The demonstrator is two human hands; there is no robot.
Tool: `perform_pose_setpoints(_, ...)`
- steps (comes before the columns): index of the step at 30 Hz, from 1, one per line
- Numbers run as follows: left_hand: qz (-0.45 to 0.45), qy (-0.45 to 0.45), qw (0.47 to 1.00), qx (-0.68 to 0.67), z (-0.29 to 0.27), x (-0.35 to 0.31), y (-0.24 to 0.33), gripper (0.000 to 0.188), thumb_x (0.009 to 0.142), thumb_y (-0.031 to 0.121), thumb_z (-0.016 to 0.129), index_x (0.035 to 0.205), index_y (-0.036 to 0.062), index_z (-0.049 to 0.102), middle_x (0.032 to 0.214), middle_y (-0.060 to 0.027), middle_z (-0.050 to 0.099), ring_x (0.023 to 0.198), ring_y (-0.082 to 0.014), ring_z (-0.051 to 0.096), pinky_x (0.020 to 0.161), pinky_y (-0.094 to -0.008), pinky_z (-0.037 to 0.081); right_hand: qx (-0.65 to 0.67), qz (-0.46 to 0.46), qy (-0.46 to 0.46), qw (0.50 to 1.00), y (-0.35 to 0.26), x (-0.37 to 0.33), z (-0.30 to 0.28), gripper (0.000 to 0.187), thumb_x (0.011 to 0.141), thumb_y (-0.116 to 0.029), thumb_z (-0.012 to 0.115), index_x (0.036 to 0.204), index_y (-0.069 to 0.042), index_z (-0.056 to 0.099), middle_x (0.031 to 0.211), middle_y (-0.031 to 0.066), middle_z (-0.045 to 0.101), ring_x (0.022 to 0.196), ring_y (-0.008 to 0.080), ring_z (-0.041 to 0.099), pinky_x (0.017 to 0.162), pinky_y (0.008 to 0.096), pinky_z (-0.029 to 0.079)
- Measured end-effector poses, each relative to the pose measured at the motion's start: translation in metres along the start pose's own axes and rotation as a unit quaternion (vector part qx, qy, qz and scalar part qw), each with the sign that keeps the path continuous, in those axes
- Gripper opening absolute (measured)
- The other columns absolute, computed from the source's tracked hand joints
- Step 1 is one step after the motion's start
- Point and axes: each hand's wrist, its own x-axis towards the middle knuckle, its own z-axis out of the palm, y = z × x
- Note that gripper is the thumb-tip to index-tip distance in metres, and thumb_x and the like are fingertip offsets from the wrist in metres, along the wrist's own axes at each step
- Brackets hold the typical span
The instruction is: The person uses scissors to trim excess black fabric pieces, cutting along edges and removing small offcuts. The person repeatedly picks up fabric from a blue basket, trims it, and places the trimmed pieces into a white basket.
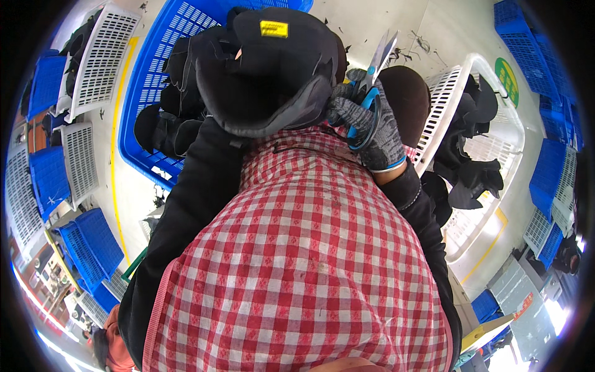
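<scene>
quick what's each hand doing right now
Left hand: hidden behind the black shoe upper; grip cannot be told.
Right hand: gloved, fingers closed on blue-handled scissors.

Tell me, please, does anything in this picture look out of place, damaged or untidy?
Nothing looks damaged. A few dark scraps lie loose on the pale floor beyond the scissors, which the gloved right hand holds beside the black shoe upper. Black pieces hang over the white basket's rim.
</scene>
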Motion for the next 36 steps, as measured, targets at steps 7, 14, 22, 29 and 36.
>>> perform_pose_setpoints(7,0.220,0.138,0.924,-0.282,-0.016,0.008,0.071,0.017,0.103,0.014,0.064,0.111,0.0016,0.072,0.096,-0.0037,0.075,0.085,-0.0134,0.072,0.080,-0.0274,0.059,-0.191,-0.089,0.056,0.976,-0.006,-0.012,-0.011,0.044,0.100,-0.013,0.065,0.141,-0.004,0.052,0.133,0.0164,0.061,0.121,0.0333,0.061,0.103,0.0395,0.049)
perform_pose_setpoints(14,0.223,0.225,0.920,-0.233,-0.015,0.036,0.040,0.015,0.101,0.017,0.070,0.098,0.0041,0.076,0.089,0.0020,0.073,0.076,-0.0067,0.066,0.071,-0.0202,0.053,-0.180,-0.162,0.035,0.970,-0.008,-0.018,0.007,0.072,0.092,-0.027,0.082,0.149,-0.005,0.044,0.126,0.0079,0.064,0.112,0.0186,0.063,0.095,0.0314,0.052)
perform_pose_setpoints(22,0.205,0.228,0.893,-0.328,-0.023,0.047,-0.002,0.016,0.101,0.019,0.071,0.095,0.0040,0.075,0.083,0.0013,0.073,0.070,-0.0063,0.065,0.066,-0.0217,0.052,-0.121,-0.127,0.000,0.984,-0.004,-0.027,0.018,0.082,0.088,-0.020,0.086,0.154,-0.005,0.039,0.128,0.0114,0.065,0.116,0.0220,0.066,0.099,0.0340,0.054)
perform_pose_setpoints(29,0.266,0.332,0.878,-0.218,-0.024,0.031,0.028,0.018,0.099,0.018,0.072,0.096,0.0010,0.076,0.088,-0.0019,0.075,0.078,-0.0079,0.066,0.074,-0.0215,0.051,-0.169,-0.129,0.043,0.976,-0.011,-0.026,0.015,0.080,0.087,-0.024,0.087,0.150,-0.006,0.042,0.125,0.0085,0.066,0.111,0.0197,0.066,0.096,0.0330,0.053)
perform_pose_setpoints(36,0.372,0.422,0.824,-0.065,0.002,-0.009,0.095,0.015,0.101,0.015,0.068,0.096,0.0026,0.075,0.091,-0.0025,0.074,0.082,-0.0094,0.065,0.079,-0.0231,0.051,-0.074,-0.094,0.114,0.986,-0.017,-0.018,0.000,0.061,0.092,-0.007,0.077,0.144,-0.004,0.044,0.120,0.0075,0.065,0.100,0.0189,0.067,0.082,0.0319,0.057)
